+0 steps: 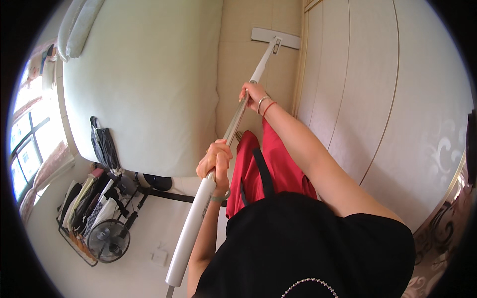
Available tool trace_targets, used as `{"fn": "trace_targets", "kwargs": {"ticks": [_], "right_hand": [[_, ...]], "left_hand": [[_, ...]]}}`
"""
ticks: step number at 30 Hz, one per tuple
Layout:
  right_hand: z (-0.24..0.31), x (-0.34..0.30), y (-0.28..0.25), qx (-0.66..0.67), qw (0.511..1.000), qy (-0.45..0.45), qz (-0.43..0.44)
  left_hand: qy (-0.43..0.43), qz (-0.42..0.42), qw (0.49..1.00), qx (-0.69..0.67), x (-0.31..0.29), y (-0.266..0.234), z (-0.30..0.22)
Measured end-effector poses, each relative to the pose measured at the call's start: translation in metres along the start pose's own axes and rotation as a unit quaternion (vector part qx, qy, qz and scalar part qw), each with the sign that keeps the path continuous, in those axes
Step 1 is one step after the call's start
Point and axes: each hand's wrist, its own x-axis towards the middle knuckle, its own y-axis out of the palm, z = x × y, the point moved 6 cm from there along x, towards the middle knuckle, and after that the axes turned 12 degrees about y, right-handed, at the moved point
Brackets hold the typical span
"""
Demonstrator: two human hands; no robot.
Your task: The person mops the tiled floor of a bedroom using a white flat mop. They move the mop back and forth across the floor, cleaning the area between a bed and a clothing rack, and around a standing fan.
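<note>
A white flat mop reaches away from me. Its wide head (263, 35) lies on the floor at the far end of the aisle, its right end close to the wardrobe base. The long mop handle (191, 233) slants from there back to the lower left, with a thick white sleeve on its near part. My left hand (214, 160) is wrapped round the handle just above that sleeve. Further along, my right hand (255, 94) is closed round the pole, nearer the mop head. Both wrists wear bangles, and the right one also has a red cord.
On the left is a bed with a pale mattress (149, 89); a dark folded item (103, 144) lies at its corner. A pale wardrobe (367, 84) lines the right. At lower left stand a clothes rack (89, 203) and a fan (108, 241).
</note>
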Motion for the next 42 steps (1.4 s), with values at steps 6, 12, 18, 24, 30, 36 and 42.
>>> {"fn": "trace_targets", "kwargs": {"ticks": [6,12,18,24,30,36,42], "right_hand": [[-0.116,-0.025,0.010,0.104,0.991,0.014,0.077],[-0.192,-0.053,0.061,0.318,0.933,0.056,0.158],[-0.223,-0.054,0.128,0.397,0.875,0.102,0.260],[-0.219,-0.067,0.132,0.305,0.899,0.130,0.288],[-0.214,-0.078,0.078,0.228,0.928,0.142,0.258],[-0.169,-0.050,0.063,0.151,0.961,0.135,0.191],[-0.058,0.045,0.038,-0.104,0.986,0.012,0.128]], "left_hand": [[0.041,0.072,0.996,-0.034,-0.068,-0.050,-0.042],[0.052,0.176,0.982,-0.053,-0.083,-0.103,-0.079],[0.053,0.260,0.964,-0.004,-0.066,-0.130,-0.115],[0.062,0.232,0.971,0.001,-0.070,-0.125,-0.123],[0.089,0.216,0.972,-0.017,-0.102,-0.084,-0.119],[0.127,0.017,0.991,-0.042,-0.108,-0.073,-0.078],[0.145,-0.074,0.987,-0.012,-0.074,-0.041,-0.001]]}}
